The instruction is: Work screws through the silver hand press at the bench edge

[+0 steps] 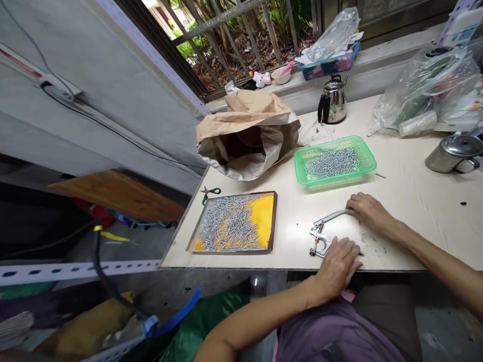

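Hand pliers [322, 243] with a spring and silver jaws lie on the pale table [294, 256], their handles spread apart. My left hand [338, 262] is closed over the lower handle near the table's front edge, covering most of it. At the end of the upper handle, my right hand [372, 213] has its fingers curled round the tip. To the left of the jaws is a shallow dark-rimmed tray [274, 221] with a yellow bottom, full of small silver metal pins [230, 223]. More such pins lie in a green plastic basket [300, 173] beyond my hands.
Green-handled scissors [211, 191] lie behind the tray. An open brown paper bag [245, 118] stands at the back left. Farther right are a steel kettle [334, 100], plastic-wrapped things [426, 95] and a lidded metal mug [453, 153]. Barred window [245, 35] behind.
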The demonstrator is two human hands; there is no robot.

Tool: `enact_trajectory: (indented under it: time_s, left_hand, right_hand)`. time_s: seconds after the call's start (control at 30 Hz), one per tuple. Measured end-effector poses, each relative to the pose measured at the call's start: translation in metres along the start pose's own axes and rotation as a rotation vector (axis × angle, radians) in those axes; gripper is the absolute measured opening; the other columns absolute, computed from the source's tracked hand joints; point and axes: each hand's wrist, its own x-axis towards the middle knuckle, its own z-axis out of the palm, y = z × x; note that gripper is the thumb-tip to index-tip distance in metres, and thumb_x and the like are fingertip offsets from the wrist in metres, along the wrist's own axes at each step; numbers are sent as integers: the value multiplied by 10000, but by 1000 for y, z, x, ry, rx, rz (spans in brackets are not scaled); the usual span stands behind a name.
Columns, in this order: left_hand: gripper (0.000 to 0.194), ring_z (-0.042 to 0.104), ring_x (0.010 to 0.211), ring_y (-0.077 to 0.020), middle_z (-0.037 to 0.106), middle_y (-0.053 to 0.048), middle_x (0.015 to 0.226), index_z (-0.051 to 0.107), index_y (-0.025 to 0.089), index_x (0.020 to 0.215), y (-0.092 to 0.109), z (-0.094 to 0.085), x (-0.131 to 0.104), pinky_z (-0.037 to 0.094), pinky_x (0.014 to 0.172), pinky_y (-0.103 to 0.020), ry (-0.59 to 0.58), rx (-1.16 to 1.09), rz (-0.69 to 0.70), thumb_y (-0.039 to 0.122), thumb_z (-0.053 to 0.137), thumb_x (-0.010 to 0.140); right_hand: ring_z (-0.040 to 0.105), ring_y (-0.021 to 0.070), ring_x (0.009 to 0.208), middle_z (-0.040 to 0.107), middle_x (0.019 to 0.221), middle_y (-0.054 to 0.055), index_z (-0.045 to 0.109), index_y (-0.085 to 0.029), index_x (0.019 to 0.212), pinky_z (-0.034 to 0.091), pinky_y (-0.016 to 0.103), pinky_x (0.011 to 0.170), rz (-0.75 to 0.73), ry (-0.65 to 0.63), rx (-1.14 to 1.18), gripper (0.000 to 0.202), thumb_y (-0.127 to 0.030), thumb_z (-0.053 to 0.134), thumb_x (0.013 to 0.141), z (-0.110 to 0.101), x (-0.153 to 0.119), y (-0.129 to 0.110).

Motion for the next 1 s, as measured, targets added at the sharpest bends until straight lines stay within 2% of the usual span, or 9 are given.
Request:
enact_trajectory:
  time_s: [0.13,0.3,0.4,0.5,0.57,0.67,0.83,0.9,1.0]
  left_hand:
    - [381,484,1252,-270,593,-155,1238,493,129,1260,3,-5,4,383,1064,-507,-5,-45,-4,321,444,935]
    - [242,623,983,-189,679,-109,985,603,127,1081,13,-27,-23,505,916,-317,-28,-40,238,263,485,920]
    - [170,612,751,-132,671,-51,788,640,157,944,-7,-58,-48,518,774,-264,85,106,276,228,487,923]
    - [201,560,693,-147,646,-50,737,651,155,909,-59,-105,-64,489,671,-288,281,350,-78,189,454,931]
    - [226,543,721,-164,648,-60,761,663,160,864,-101,-137,-66,473,668,-300,389,479,-336,196,450,932]
    - [187,536,809,-183,658,-65,849,675,166,883,-154,-168,-56,453,738,-320,344,504,-630,190,491,909]
    - [128,521,932,-238,631,-113,882,660,106,795,-193,-175,-33,412,783,-337,148,422,-969,180,567,843]
    - [105,524,926,-242,618,-119,859,643,97,752,-198,-173,-29,405,771,-332,142,394,-981,158,586,815]
    - [107,527,920,-224,612,-105,851,626,112,724,-199,-174,-28,398,772,-316,141,333,-981,119,561,809]
  right_hand:
    - [527,207,841,638,914,86,654,-164,898,362,321,703,-15,-72,-29,142,-118,524,864,-12,14,-29]
    - [502,203,899,622,909,71,649,-202,768,344,318,680,-473,-74,44,176,-117,524,860,-3,17,-84]
    - [507,211,901,624,864,70,608,-191,664,352,327,682,-594,4,49,192,-77,552,808,17,20,-98]
    - [531,196,819,622,779,53,582,-190,659,371,325,660,-627,201,105,222,-57,502,819,31,30,-98]
    - [536,173,739,614,743,39,584,-193,736,394,313,644,-592,342,193,231,-84,433,874,27,39,-92]
    - [564,186,763,625,806,55,577,-209,884,443,327,682,-450,533,287,228,-199,357,942,-4,55,-74]
    - [550,360,884,588,971,171,551,-225,1117,432,506,714,13,652,70,443,-438,207,936,-62,67,-32]
    - [546,387,928,571,1030,181,527,-237,1170,437,525,727,71,628,76,502,-490,173,920,-64,59,-19]
    - [600,325,887,610,991,130,571,-272,1063,484,464,721,34,564,193,425,-530,272,907,-39,36,-10]
